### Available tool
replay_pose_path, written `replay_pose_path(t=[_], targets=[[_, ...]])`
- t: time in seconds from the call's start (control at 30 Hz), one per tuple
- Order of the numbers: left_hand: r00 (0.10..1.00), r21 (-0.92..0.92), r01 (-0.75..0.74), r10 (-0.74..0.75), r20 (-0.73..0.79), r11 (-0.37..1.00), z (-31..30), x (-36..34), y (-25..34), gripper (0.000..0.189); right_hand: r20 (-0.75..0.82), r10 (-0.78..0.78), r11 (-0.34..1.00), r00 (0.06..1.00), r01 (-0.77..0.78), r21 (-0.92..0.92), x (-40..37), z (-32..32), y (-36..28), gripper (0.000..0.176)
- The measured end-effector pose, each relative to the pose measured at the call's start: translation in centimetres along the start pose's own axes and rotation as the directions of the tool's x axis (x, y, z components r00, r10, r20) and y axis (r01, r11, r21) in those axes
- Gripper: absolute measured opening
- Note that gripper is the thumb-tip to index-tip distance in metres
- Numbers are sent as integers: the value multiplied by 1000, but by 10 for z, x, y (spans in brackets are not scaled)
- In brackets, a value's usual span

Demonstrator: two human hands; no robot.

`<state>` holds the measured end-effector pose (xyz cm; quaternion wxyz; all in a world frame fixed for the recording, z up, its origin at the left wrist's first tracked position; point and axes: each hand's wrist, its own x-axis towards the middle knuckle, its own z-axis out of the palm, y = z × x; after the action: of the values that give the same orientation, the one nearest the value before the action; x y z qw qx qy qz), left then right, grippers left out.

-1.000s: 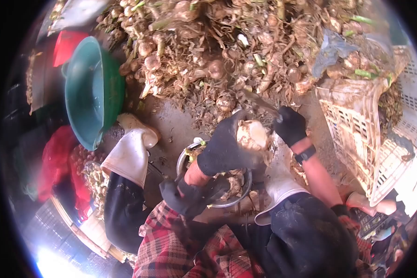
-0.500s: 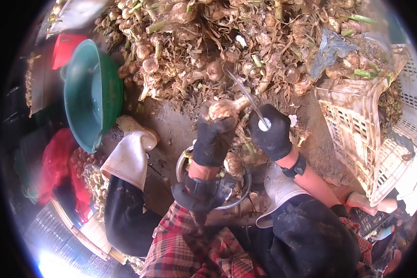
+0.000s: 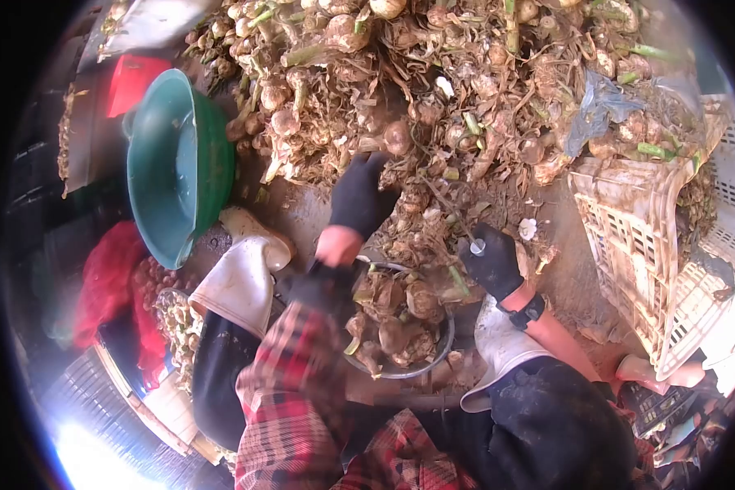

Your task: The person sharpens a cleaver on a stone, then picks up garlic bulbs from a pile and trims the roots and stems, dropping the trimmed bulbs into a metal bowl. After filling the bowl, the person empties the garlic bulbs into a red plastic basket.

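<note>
My left hand [image 3: 363, 196], in a black glove, reaches to the near edge of a large heap of garlic bulbs [image 3: 396, 137] with dry leaves and stalks. Its fingertips are hidden among the bulbs. My right hand [image 3: 492, 260], also gloved in black, is closed around a tool with a thin curved blade [image 3: 445, 196] and a pale round handle end. The blade points up and left toward the heap. Below and between my hands, a round metal-rimmed container [image 3: 447, 343] holds several garlic bulbs [image 3: 392, 331].
A green basin [image 3: 165, 167] stands tilted at the left, near a red net bag [image 3: 106, 286]. At the right leans a dirty white plastic crate [image 3: 629, 253]. A grey plastic scrap [image 3: 598, 110] lies on the heap. Light boots [image 3: 241, 282] flank the container.
My left hand has moved up and left from beside the blade to the heap, and the bulb it held no longer shows in it. My right hand has moved slightly down and right.
</note>
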<state>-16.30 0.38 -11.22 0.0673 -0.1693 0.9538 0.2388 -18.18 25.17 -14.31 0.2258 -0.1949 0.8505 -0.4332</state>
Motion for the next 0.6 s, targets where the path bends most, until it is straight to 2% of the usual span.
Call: replay_pose_path(t=[0.03,0.1,0.13,0.17,0.23,0.27,0.3,0.37,0.4,0.43,0.5,0.53,0.6], targets=[[978,166,-118,143,-149,979,10,17,2,48,-4,2,1000,1000,-2,-8,-1,0,0,16],[986,401,-83,132,-98,912,38,53,-10,54,-11,28,1000,1000,-28,5,0,-3,3,17],[992,420,-24,74,-102,907,45,67,-10,54,-38,13,1000,999,-12,13,-1,-2,7,17],[992,415,-30,79,-101,910,49,70,-13,54,-43,17,1000,999,-17,6,-2,-4,11,17],[996,398,-16,49,-73,917,46,70,-12,39,-47,69,998,997,-68,20,-3,-7,13,17],[977,258,-99,142,-156,961,40,64,-14,37,-59,85,996,995,-84,23,-3,-10,12,16],[977,260,-100,144,-159,961,34,55,-15,37,-61,82,996,995,-81,25,-2,-12,11,16],[977,-65,-10,-4,-215,998,26,38,-20,37,-97,123,992,988,-121,27,0,-14,4,16],[972,-176,12,-53,-231,984,26,30,-23,39,-92,146,986,985,-137,92,1,-16,-1,17],[971,-174,20,-60,-230,985,24,22,-21,39,-84,145,986,986,-137,94,0,-15,-3,17],[977,-155,-34,0,-213,987,23,17,-9,48,-123,45,993,991,-31,111,7,-15,-4,18],[980,-64,-30,16,-198,998,25,18,-4,56,-133,44,993,990,-29,111,9,-13,-6,18],[991,88,36,-24,-131,996,30,29,4,58,-132,36,995,991,-23,95,10,-15,-10,18]])
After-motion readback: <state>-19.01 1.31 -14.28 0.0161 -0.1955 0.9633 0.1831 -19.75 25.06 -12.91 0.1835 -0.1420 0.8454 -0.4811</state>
